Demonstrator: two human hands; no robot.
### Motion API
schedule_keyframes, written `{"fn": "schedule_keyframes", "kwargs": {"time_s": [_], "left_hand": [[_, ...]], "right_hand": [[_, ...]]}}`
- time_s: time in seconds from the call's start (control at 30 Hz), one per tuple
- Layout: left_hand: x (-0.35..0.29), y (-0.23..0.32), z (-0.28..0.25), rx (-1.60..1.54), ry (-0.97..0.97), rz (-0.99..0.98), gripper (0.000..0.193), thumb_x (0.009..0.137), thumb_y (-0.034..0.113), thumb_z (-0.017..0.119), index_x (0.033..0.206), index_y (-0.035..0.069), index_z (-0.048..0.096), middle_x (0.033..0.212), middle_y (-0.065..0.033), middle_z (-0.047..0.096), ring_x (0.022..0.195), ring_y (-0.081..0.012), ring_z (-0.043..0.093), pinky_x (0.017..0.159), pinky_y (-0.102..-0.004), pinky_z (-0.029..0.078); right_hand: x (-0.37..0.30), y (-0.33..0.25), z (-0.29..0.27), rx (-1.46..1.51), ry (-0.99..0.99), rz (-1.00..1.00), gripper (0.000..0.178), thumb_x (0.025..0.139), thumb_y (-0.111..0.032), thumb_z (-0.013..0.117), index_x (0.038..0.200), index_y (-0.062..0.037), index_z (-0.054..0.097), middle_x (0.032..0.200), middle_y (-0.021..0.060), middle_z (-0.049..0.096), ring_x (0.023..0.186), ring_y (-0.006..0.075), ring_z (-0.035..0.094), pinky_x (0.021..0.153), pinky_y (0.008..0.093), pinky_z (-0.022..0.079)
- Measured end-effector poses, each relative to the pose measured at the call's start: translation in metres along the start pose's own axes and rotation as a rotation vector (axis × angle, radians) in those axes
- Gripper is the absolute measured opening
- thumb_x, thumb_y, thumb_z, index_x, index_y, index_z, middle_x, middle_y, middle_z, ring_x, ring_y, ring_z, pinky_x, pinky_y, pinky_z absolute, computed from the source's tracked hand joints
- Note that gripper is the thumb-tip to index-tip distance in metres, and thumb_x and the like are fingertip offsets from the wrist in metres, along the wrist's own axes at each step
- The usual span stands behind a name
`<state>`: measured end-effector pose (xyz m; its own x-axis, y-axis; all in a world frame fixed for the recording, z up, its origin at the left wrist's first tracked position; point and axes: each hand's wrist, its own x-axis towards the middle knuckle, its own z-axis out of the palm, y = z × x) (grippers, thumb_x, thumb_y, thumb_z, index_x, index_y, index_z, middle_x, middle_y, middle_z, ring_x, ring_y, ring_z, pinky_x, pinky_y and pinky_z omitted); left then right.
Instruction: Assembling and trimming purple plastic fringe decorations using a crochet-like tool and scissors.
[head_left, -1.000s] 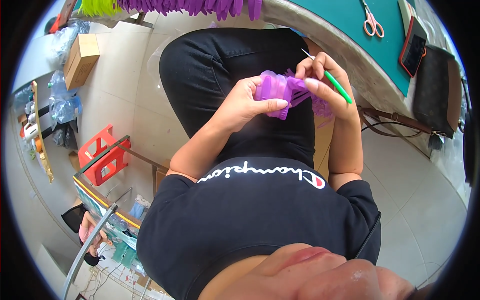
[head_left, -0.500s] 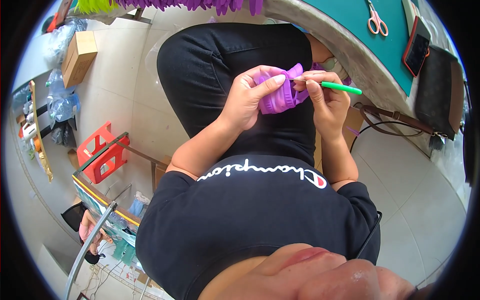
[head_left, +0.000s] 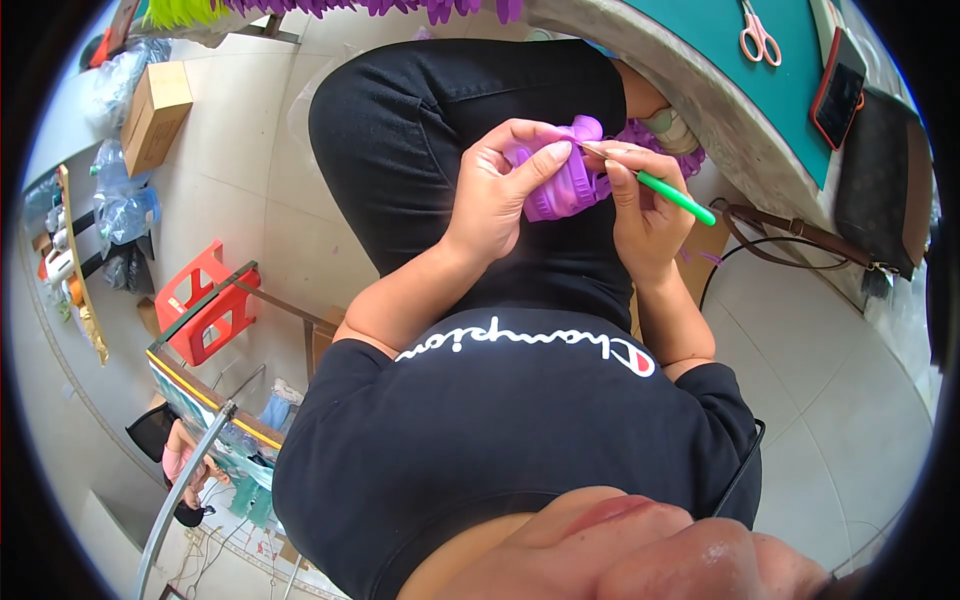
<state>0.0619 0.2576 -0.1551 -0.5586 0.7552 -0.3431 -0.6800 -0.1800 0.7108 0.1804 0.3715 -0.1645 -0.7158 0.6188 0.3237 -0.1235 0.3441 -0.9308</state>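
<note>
Above my lap, my left hand (head_left: 497,190) is closed on a soft purple rubbery piece (head_left: 560,192) with ridged bands and curled loops. Thumb and forefinger pinch its upper edge. My right hand (head_left: 648,205) grips a thin tool with a green handle (head_left: 678,198), whose handle slants down to the right. Its slim metal shaft reaches the purple piece beside my left thumb; the very tip is hidden there, so its exact kind cannot be told.
Ahead right, a table with a green mat (head_left: 700,45) holds pink-handled scissors (head_left: 760,45) and a phone (head_left: 838,92). A dark bag (head_left: 880,180) hangs beside it. Purple pieces (head_left: 665,140) lie near my foot. Leftward are a red stool (head_left: 208,305), a cardboard box (head_left: 157,118) and a seated person (head_left: 185,465).
The green handle has swung from nearly level to slanting down right as my right hand turned. The purple piece has shifted slightly, and its upper loop has folded over.
</note>
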Motion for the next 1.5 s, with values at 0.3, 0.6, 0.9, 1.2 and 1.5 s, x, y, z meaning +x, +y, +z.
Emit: {"fn": "schedule_keyframes", "kwargs": {"time_s": [0.3,0.6,0.9,1.2,1.5], "left_hand": [[0.000,-0.014,-0.003,0.204,0.074,0.134,0.011,0.087,0.004,0.067,0.097,0.001,0.067,0.090,-0.0036,0.067,0.081,-0.0071,0.062,0.073,-0.0218,0.051],[0.003,-0.007,-0.003,0.069,0.011,0.016,0.018,0.088,0.008,0.067,0.104,0.001,0.064,0.094,-0.0045,0.067,0.082,-0.0092,0.063,0.076,-0.0232,0.051],[0.000,-0.010,-0.009,-0.154,-0.061,-0.402,0.029,0.087,0.015,0.069,0.112,0.003,0.061,0.106,-0.0071,0.065,0.097,-0.0141,0.062,0.089,-0.0290,0.049],[-0.002,-0.004,-0.007,-0.176,-0.066,-0.328,0.030,0.086,0.008,0.068,0.115,0.003,0.063,0.108,-0.0065,0.066,0.097,-0.0129,0.062,0.089,-0.0275,0.049],[0.003,-0.003,-0.005,-0.197,0.010,-0.254,0.030,0.087,0.007,0.066,0.116,0.005,0.063,0.106,-0.0055,0.067,0.094,-0.0117,0.063,0.085,-0.0280,0.051]], "right_hand": [[0.011,-0.021,0.001,-0.374,-0.081,-0.166,0.009,0.081,0.002,0.067,0.088,0.0018,0.062,0.081,0.0138,0.065,0.073,0.0260,0.065,0.068,0.0299,0.051],[0.005,-0.019,-0.013,0.119,0.073,-0.001,0.010,0.092,0.004,0.055,0.101,0.0044,0.058,0.091,0.0194,0.068,0.080,0.0218,0.067,0.075,0.0318,0.054],[0.123,-0.020,-0.132,-0.967,0.202,-0.132,0.034,0.097,-0.028,0.049,0.107,0.0009,0.063,0.101,0.0167,0.064,0.098,0.0270,0.061,0.087,0.0350,0.045],[0.152,0.004,-0.141,-1.239,-0.146,0.143,0.030,0.084,-0.021,0.061,0.107,-0.0009,0.063,0.086,0.0160,0.066,0.078,0.0277,0.064,0.075,0.0328,0.049],[0.003,-0.011,-0.063,0.685,-0.454,0.867,0.052,0.070,-0.027,0.082,0.103,-0.0025,0.050,0.075,0.0037,0.057,0.059,0.0100,0.057,0.054,0.0210,0.043]]}}
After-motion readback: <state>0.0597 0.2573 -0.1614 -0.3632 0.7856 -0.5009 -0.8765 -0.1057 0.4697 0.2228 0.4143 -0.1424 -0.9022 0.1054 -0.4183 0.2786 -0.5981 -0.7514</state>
